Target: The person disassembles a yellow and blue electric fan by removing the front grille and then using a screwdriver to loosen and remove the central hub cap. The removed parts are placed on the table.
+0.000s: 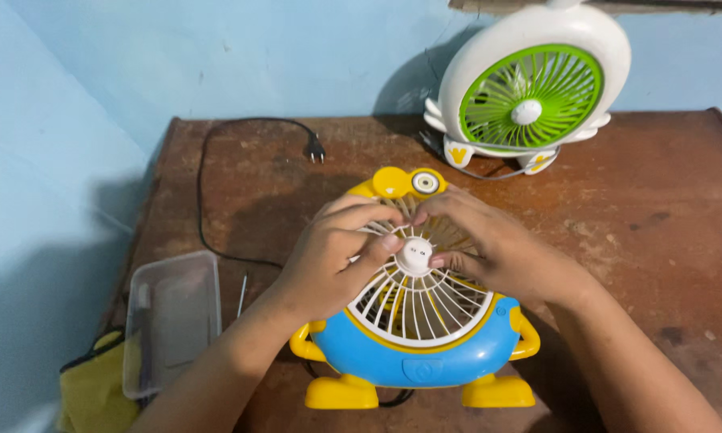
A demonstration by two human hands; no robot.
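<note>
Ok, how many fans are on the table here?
2: a blue-and-yellow fan lying flat under both hands, and a white-and-green fan standing at the table's far edge. None seems hidden.

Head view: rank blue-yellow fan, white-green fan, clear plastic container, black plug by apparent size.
1. Blue-yellow fan, though nearest the camera.
2. White-green fan, farther back, so its true rank against the first is unsure.
3. Clear plastic container.
4. Black plug.

Both hands (409, 252) together (fingers curled)

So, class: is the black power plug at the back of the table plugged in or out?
Out. The plug lies loose on the brown table, prongs bare, with no socket near it. Its cord trails towards the blue and yellow fan.
</note>
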